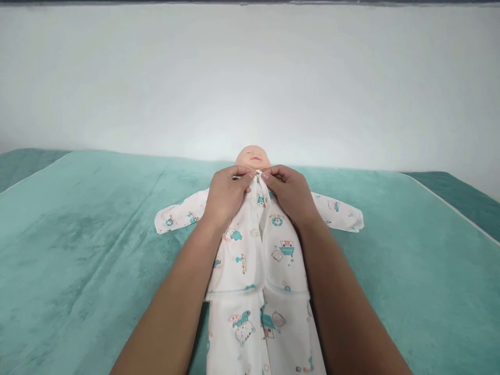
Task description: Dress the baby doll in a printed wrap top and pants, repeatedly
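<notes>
A baby doll point(253, 155) lies on its back, its head away from me, dressed in a white printed baby shirt point(287, 260) and matching pants point(242, 338). At the neckline my left hand point(230, 190) pinches the left front edge of the shirt between thumb and finger. My right hand point(289, 192) pinches the opposite edge close beside it, the fingertips almost meeting at the collar. Below them the two front edges part slightly, and a pale button point(255, 233) shows on the left edge. The sleeves lie spread to both sides.
A teal plush blanket point(97, 250) lies under the doll, with a pale edging line and darker teal cloth point(453, 192) at the far corners. A plain white wall point(250, 78) rises right behind the doll's head.
</notes>
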A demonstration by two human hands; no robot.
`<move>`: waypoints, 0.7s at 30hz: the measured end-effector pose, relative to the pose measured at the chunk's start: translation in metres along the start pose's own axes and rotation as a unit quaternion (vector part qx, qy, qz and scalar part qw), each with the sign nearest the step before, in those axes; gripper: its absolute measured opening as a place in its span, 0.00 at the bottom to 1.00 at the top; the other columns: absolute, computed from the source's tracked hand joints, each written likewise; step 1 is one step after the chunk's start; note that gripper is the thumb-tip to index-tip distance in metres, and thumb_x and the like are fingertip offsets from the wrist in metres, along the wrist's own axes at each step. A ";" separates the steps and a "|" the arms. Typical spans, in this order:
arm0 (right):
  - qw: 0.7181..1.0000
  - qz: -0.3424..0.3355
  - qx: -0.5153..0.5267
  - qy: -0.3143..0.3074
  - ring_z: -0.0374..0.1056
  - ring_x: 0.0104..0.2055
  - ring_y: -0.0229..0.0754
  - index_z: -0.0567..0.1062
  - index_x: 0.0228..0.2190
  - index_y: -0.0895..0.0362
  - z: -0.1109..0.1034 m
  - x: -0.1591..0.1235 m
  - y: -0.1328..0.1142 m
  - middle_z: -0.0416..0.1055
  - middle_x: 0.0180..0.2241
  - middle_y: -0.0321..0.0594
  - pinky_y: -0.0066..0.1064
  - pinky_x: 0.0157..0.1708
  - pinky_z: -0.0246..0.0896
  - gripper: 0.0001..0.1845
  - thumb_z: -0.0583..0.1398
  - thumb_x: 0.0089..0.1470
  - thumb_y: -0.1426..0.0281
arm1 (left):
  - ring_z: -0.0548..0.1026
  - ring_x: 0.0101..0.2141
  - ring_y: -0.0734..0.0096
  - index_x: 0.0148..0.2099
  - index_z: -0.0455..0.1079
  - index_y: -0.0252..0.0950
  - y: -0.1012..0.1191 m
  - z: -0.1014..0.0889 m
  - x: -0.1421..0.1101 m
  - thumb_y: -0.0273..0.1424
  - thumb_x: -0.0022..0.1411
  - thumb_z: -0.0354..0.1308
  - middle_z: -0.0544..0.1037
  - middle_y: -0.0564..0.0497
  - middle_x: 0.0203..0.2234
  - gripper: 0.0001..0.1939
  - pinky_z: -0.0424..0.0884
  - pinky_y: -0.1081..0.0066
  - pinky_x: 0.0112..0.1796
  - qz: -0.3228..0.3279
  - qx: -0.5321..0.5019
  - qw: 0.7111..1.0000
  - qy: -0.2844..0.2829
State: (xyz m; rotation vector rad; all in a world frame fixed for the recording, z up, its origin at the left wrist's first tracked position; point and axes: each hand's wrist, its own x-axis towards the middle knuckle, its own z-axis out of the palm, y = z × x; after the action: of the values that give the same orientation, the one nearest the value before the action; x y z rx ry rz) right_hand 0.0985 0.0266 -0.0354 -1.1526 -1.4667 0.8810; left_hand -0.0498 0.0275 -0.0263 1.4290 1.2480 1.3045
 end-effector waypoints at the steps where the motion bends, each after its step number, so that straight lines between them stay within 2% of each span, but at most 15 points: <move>1: 1.000 -0.003 0.001 -0.003 0.67 0.33 0.38 0.76 0.29 0.56 0.000 0.000 0.000 0.74 0.30 0.36 0.31 0.36 0.61 0.08 0.60 0.52 0.64 | 0.66 0.22 0.76 0.31 0.76 0.35 0.000 0.000 0.000 0.32 0.54 0.60 0.72 0.55 0.19 0.06 0.63 0.74 0.27 0.004 0.004 1.000 0.000; 6: 1.000 -0.003 0.015 -0.019 0.67 0.34 0.38 0.75 0.29 0.56 -0.002 0.000 0.001 0.74 0.31 0.37 0.32 0.38 0.62 0.08 0.60 0.51 0.64 | 0.69 0.25 0.74 0.31 0.76 0.36 0.003 -0.002 0.000 0.33 0.54 0.60 0.74 0.53 0.21 0.07 0.66 0.73 0.31 0.022 0.050 0.998 0.003; 13: 1.000 0.009 0.007 -0.020 0.64 0.31 0.37 0.74 0.27 0.56 -0.003 0.002 0.001 0.72 0.28 0.35 0.31 0.34 0.59 0.07 0.61 0.50 0.65 | 0.72 0.29 0.70 0.29 0.74 0.36 0.007 -0.003 -0.001 0.32 0.53 0.61 0.78 0.51 0.26 0.05 0.66 0.71 0.32 0.039 0.142 0.989 0.007; 18: 1.000 0.008 -0.015 -0.009 0.64 0.30 0.37 0.74 0.27 0.56 -0.003 0.001 0.000 0.72 0.28 0.35 0.31 0.34 0.59 0.07 0.60 0.50 0.66 | 0.72 0.30 0.71 0.31 0.72 0.36 0.003 -0.004 0.002 0.30 0.54 0.60 0.78 0.51 0.29 0.03 0.67 0.71 0.33 0.048 0.131 0.990 0.008; 21: 0.999 0.014 -0.030 0.001 0.63 0.29 0.36 0.74 0.26 0.56 -0.003 0.001 -0.003 0.72 0.26 0.34 0.31 0.33 0.58 0.07 0.60 0.49 0.66 | 0.70 0.27 0.74 0.32 0.72 0.36 0.002 -0.007 0.002 0.27 0.52 0.60 0.77 0.51 0.29 0.03 0.66 0.72 0.29 0.034 0.107 0.994 0.002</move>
State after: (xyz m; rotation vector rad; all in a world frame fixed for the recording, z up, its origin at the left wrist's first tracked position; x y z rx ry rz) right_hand 0.1008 0.0262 -0.0317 -1.2213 -1.4875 0.8604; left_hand -0.0561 0.0291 -0.0232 1.6309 1.3870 1.2483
